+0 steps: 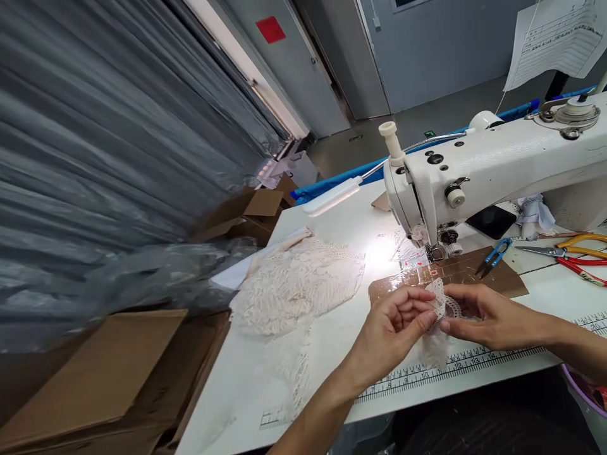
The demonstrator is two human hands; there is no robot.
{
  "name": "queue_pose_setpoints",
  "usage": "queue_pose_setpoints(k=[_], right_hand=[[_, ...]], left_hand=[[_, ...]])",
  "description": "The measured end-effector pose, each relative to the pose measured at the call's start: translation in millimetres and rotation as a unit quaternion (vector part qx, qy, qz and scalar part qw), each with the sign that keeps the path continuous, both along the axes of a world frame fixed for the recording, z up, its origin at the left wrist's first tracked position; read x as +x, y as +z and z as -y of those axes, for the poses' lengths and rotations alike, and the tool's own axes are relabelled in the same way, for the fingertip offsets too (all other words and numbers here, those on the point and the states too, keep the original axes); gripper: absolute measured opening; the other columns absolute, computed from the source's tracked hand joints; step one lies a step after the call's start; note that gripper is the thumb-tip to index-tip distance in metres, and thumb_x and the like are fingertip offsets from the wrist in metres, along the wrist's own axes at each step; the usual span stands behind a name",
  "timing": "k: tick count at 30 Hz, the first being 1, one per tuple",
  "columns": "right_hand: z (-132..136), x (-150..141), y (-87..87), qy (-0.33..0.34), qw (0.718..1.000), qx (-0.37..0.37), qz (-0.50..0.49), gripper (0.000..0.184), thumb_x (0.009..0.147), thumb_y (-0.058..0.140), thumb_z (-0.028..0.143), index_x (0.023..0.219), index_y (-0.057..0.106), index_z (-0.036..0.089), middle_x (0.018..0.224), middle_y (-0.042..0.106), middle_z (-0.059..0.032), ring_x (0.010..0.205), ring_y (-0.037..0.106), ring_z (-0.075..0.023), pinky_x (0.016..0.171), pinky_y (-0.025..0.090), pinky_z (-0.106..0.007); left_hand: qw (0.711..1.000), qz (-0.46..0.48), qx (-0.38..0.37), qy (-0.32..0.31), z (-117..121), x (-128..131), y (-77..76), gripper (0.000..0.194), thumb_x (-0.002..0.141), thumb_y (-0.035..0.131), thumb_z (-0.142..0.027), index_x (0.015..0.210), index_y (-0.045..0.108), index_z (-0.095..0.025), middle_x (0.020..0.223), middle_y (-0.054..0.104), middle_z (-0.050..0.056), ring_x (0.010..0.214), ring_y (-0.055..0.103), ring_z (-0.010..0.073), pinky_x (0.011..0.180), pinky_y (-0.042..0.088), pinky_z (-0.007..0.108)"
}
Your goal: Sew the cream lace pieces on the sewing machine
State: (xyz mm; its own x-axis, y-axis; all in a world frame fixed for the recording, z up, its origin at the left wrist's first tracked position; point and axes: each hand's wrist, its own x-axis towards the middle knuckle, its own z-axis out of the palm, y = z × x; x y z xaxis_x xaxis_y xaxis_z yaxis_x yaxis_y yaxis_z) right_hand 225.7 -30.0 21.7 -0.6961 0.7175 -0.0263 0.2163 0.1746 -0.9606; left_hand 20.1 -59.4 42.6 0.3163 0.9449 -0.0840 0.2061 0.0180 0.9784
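My left fingers (pixel 421 325) pinch the lace piece (pixel 438 294), clear of the sewing machine (pixel 493 158); my right fingers (pixel 467 292) curve half-parted beside it, hold unclear. How much is stitched, I can't tell.

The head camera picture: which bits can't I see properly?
- Head view, lace piece: the pinched part is hidden by the left hand's fingers.
- Head view, paper: writing too small to read; sheet cut off by the right edge.
- Head view, sewing machine: cut off by the right edge.
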Motion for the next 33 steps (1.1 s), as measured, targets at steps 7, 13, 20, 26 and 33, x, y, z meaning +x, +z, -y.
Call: queue_pose_setpoints(k=[7, 13, 20, 26, 33], right_hand=[[-20.6, -4.9, -5.7, 0.037, 0.998, -0.024, 0.048, 0.025, 0.089, 0.048, 0.033, 0.073, 0.057, 0.016, 0.060, 0.045, 0.0023, 0.053, 0.035, -0.0085, 0.047, 0.028, -0.022], [-49.0, -22.9, -3.5, -0.151, 0.931, 0.166, 0.288, 0.023, 0.089, 0.053, 0.034, 0.077, 0.064, 0.017, 0.060, 0.054, -0.0030, 0.053, 0.043, -0.0133, 0.054, 0.026, -0.028], [-51.6, -16.2, -5.6, -0.150, 0.948, 0.115, 0.257, 0.031, 0.092, 0.047, 0.037, 0.074, 0.063, 0.017, 0.054, 0.051, -0.0004, 0.049, 0.042, -0.0115, 0.051, 0.029, -0.027], [-49.0, -18.1, -7.6, -0.172, 0.945, 0.110, 0.257, 0.024, 0.082, 0.056, 0.037, 0.086, 0.068, 0.015, 0.057, 0.055, 0.0000, 0.052, 0.048, -0.0129, 0.053, 0.034, -0.027], [-43.6, -18.4, -12.5, -0.177, 0.946, 0.149, 0.226, 0.020, 0.080, 0.059, 0.030, 0.090, 0.069, 0.017, 0.062, 0.062, -0.0021, 0.056, 0.055, -0.0139, 0.054, 0.037, -0.027]], left_hand=[[0.961, -0.174, 0.198, 0.086, -22.7, -29.2, 6.6, 0.019, 0.095, 0.050, -0.032, 0.102, 0.062, -0.019, 0.077, 0.065, 0.002, 0.057, 0.054, 0.0093, 0.047, 0.046, 0.020], [0.773, -0.477, 0.409, 0.090, -74.5, -25.7, -21.5, 0.016, 0.096, 0.042, -0.022, 0.099, 0.058, -0.016, 0.087, 0.060, 0.008, 0.067, 0.056, 0.0175, 0.054, 0.041, 0.028], [0.771, -0.480, 0.416, -0.034, -108.7, -12.6, -53.4, 0.036, 0.101, 0.032, -0.035, 0.078, 0.052, -0.016, 0.085, 0.055, 0.009, 0.073, 0.055, 0.0196, 0.065, 0.046, 0.034], [0.725, -0.489, 0.482, -0.063, -114.6, -27.4, -34.6, 0.026, 0.099, 0.033, -0.023, 0.087, 0.055, -0.016, 0.088, 0.059, 0.010, 0.079, 0.058, 0.0211, 0.070, 0.049, 0.037], [0.720, -0.433, 0.511, -0.180, -71.8, -27.5, -32.3, 0.030, 0.100, 0.039, -0.033, 0.114, 0.056, -0.014, 0.110, 0.064, 0.012, 0.094, 0.063, 0.0222, 0.075, 0.052, 0.036]])
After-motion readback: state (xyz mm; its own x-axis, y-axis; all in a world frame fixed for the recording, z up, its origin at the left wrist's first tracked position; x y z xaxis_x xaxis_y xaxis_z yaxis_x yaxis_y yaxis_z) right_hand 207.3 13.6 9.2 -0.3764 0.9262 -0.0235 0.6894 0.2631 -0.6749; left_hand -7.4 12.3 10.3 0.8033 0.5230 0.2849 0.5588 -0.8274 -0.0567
